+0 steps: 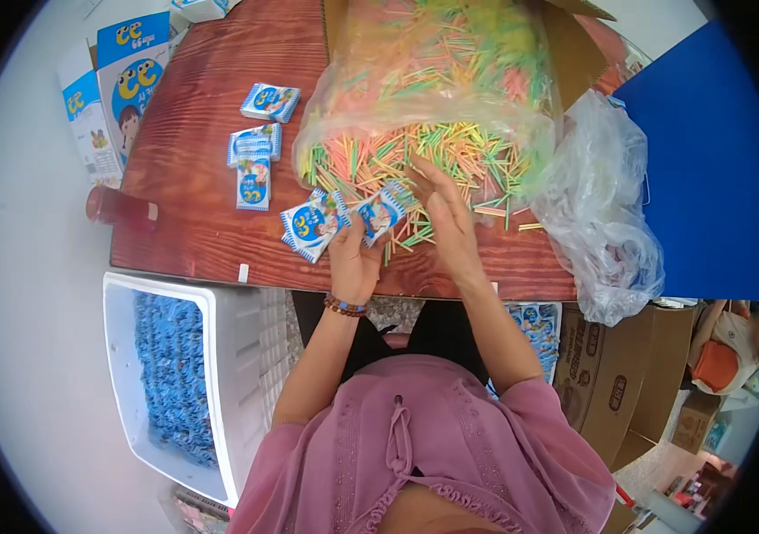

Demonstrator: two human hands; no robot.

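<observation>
In my left hand [355,265] are several small blue-and-white packets [315,224], fanned out, with the fingers closed on their lower edges. One packet [380,214] of the fan points right, close to my right hand. My right hand [451,227] has its fingers stretched toward loose thin coloured sticks [362,158]. Its fingertips lie over the sticks, and I make out nothing held in it. The sticks, pink, green and yellow, spill from the mouth of a large clear plastic bag [433,109]. Left of the bag lie more packets [269,102] of the same kind.
The red-brown wooden table [193,133] carries a pink cylindrical container [121,209] at left and a crumpled clear bag [606,196] at right. Below left stands a white bin [228,356] of blue packets. A cardboard box [620,383] and a blue panel [709,169] are at right.
</observation>
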